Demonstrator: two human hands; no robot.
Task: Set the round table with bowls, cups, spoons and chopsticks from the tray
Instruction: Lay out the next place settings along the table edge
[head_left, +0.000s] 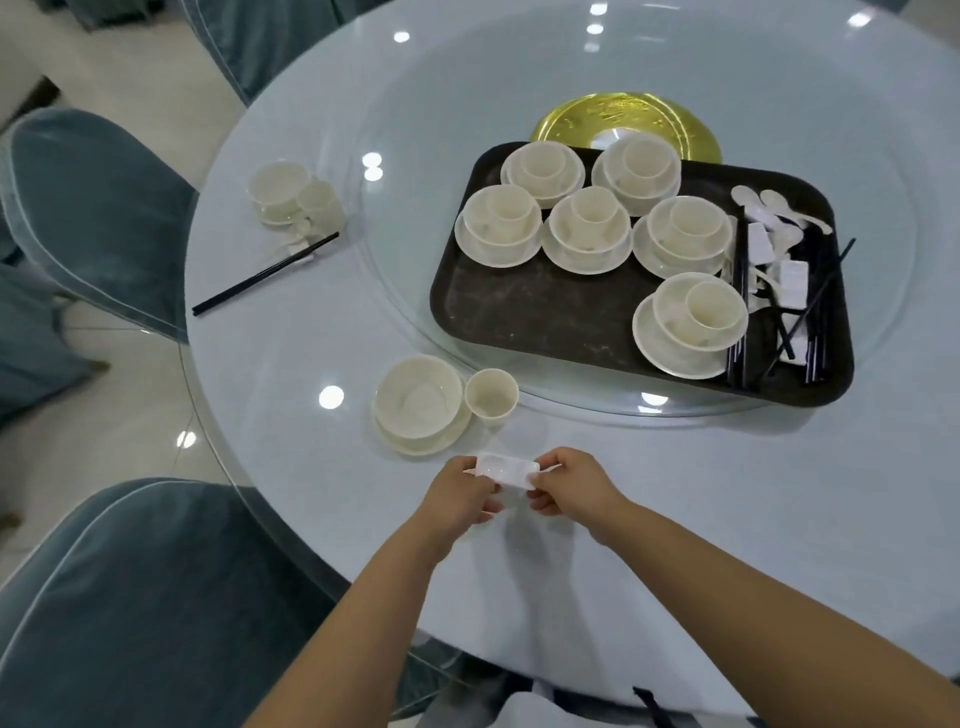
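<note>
Far off to the left of my left hand (464, 493) stands a blue fabric-covered chair (98, 208), and beyond it, on the round glass-topped table (291, 364), a finished setting: a cream ceramic bowl on its saucer (278, 189), a small cream cup (319, 202) touching it, and a pair of black chopsticks (265, 274) lying slantwise just in front.

Just ahead of my left hand and a little left sits another cream bowl on a saucer (418, 402), with a second small cream cup (491, 396) right beside it.

My left hand has its fingers curled, pinching the left end of a small white rectangular ceramic rest (506, 470). My right hand (569, 486) pinches the right end the same way, so I hold the piece between both hands, near the table's front edge. Whether it touches the glass I cannot tell.

Ahead and to the right of my right hand lies the dark brown rectangular plastic tray (545, 306) on the glass turntable (405, 260), carrying six stacked sets of cream bowl, saucer and cup (691, 319), then white ceramic spoons (774, 205) and more black chopsticks (815, 322) along its right side. A round gold plate (597, 117) shows behind the tray.
</note>
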